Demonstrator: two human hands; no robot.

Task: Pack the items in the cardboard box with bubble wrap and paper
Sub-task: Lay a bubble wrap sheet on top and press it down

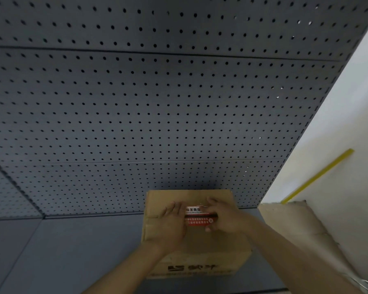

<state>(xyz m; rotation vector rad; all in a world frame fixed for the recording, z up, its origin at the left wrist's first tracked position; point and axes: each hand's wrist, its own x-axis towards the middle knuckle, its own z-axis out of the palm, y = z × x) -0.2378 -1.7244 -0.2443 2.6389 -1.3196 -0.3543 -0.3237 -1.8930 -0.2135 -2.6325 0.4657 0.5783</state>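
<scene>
Both hands lie flat on the closed cardboard box (197, 234) on the grey tabletop (72, 251). The left hand (171, 224) and right hand (223, 217) flank its red-and-white label (197, 216); each grip is released, fingers spread, grasping nothing.

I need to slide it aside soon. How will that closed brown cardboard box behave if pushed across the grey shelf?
The brown cardboard box sits flat on the smooth grey shelf, so it probably slides rather than tips. Its creased top flaps, under both hands, may flex if pressed. Weight cannot be judged.
</scene>
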